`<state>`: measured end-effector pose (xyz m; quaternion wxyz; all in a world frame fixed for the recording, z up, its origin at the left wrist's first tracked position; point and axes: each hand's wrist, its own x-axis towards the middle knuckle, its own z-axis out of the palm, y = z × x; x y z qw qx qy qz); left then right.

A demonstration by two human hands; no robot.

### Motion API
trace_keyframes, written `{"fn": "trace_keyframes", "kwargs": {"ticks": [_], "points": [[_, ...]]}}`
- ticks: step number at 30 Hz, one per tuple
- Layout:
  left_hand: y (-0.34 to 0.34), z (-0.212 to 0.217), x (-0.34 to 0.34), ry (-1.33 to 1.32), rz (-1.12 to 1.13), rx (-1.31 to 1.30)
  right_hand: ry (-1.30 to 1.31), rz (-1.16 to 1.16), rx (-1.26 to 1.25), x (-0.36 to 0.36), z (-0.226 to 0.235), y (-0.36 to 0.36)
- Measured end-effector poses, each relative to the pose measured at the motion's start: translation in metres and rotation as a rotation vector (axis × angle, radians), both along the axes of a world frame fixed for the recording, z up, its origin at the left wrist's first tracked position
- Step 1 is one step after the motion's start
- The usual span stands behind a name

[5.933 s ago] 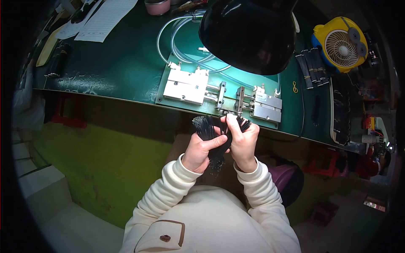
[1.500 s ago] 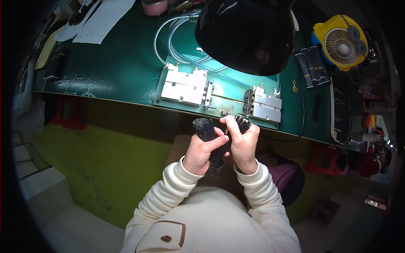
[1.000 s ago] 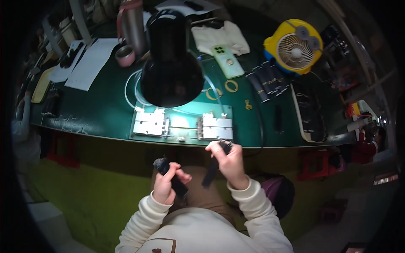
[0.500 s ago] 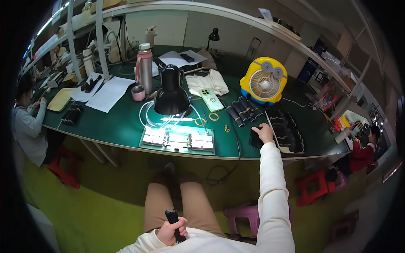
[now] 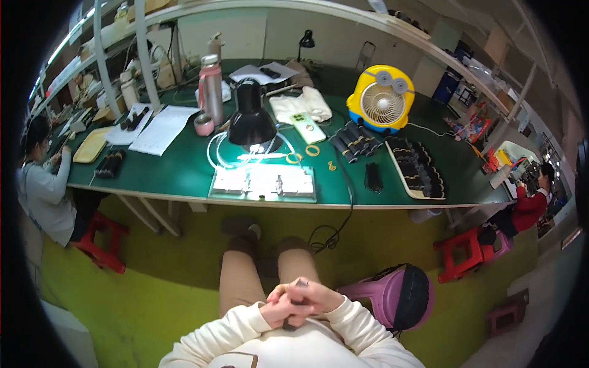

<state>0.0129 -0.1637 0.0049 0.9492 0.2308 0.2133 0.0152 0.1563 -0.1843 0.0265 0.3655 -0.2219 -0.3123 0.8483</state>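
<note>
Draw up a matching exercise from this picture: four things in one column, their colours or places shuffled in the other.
1. Fan
2. Phone
3. Bundle at the lap
4. Cup

A. pink
B. between the left hand and the right hand
C. yellow and blue
D. pale green

Pairs: 1-C, 2-D, 3-B, 4-A

The dark bundle (image 5: 288, 325) between the left hand (image 5: 279, 311) and right hand (image 5: 311, 295) looks matt; the sleeves (image 5: 236, 329) behind them are matt cloth. Beyond the hands, the tabletop (image 5: 156, 175) is smooth, the fan (image 5: 382, 102) glossy plastic, the flask (image 5: 211, 95) shiny metal.
</note>
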Motion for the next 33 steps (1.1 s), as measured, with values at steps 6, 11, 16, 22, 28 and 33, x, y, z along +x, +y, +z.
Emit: {"fn": "trace_keyframes", "kwargs": {"ticks": [6,11,16,22,28,33], "points": [[-0.003,0.004,0.005,0.041,0.248,0.712,-0.256,-0.203,-0.191,-0.001,0.012,-0.007],[-0.011,0.013,-0.009,0.032,0.116,0.787,-0.422,-0.446,0.129,-0.010,0.014,-0.003],[-0.019,0.004,-0.014,-0.077,0.034,0.469,-0.896,-0.303,0.867,-0.004,0.046,0.025],[-0.016,-0.014,-0.014,-0.132,-0.002,0.571,-1.066,0.401,0.636,-0.018,0.057,0.023],[-0.012,-0.006,-0.018,-0.028,0.239,0.247,-0.738,-0.415,0.489,-0.013,0.035,0.034],[0.017,0.004,-0.019,-0.066,0.450,0.088,-1.145,-0.550,0.573,-0.008,0.008,0.034]]}}
